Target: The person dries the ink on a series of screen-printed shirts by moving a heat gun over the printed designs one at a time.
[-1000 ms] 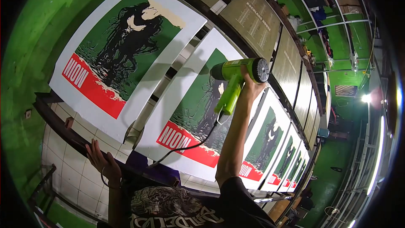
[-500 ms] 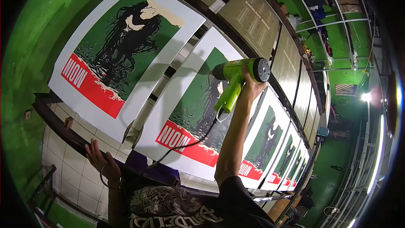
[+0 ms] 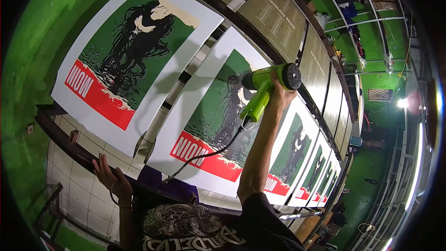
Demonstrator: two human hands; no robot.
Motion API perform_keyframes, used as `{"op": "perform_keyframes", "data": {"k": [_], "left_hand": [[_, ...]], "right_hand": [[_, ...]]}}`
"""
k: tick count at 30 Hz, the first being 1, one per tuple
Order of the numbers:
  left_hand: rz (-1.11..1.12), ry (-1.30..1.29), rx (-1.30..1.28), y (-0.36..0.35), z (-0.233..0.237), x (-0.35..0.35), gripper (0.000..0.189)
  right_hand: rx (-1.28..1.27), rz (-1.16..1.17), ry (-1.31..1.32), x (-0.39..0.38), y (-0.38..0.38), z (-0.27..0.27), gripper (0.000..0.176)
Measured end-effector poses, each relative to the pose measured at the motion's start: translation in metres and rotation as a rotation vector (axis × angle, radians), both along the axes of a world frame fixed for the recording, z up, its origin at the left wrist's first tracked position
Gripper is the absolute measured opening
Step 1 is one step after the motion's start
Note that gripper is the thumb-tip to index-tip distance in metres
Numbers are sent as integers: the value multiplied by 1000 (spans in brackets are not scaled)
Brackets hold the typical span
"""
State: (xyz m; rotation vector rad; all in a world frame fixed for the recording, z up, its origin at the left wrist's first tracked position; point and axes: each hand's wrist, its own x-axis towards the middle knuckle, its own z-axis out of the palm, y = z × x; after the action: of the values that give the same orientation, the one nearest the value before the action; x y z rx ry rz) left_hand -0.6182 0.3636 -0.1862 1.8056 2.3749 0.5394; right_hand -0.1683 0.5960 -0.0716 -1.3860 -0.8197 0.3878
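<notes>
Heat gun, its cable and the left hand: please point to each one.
heat gun (image 3: 264, 82), head view, on the green body.
cable (image 3: 204, 155), head view, on its middle stretch.
left hand (image 3: 110, 179), head view, on its middle.

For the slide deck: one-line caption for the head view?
Right hand aims a green heat gun over a poster in a long row; open left hand rests on the table rail.

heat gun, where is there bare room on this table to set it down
The clearest patch is the tiled strip between the near edge of the first print and the dark rail by the left hand. A narrow slatted gap separates the first and second print. Rightward the prints lie edge to edge; brown sheets fill the far side.
</notes>
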Motion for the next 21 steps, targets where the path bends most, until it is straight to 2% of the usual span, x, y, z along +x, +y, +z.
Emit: {"op": "perform_keyframes", "data": {"k": [2,3,6,10,12,14,19,21], "left_hand": [[-4,-3,-2,1,2,0,51],[-4,-7,-6,1,2,0,51],[-3,-5,-3,0,1,1,51],[0,-8,5,1,2,1,51],[-3,-16,12,0,2,1,52],[-1,-22,5,-1,1,0,53],[2,-21,4,-2,-3,-1,56],[6,-31,7,-1,0,0,55]], "right_hand": [[-60,-7,-107,-6,0,7,45],[19,-14,-98,-9,1,9,39],[48,-1,-32,-4,0,4,39],[1,6,-128,-4,-5,9,36],[33,12,-105,1,-4,4,36],[-18,-76,-76,2,-5,0,36],[73,-38,2,10,-4,-3,38],[37,-51,-51,16,-6,-7,37]]}}
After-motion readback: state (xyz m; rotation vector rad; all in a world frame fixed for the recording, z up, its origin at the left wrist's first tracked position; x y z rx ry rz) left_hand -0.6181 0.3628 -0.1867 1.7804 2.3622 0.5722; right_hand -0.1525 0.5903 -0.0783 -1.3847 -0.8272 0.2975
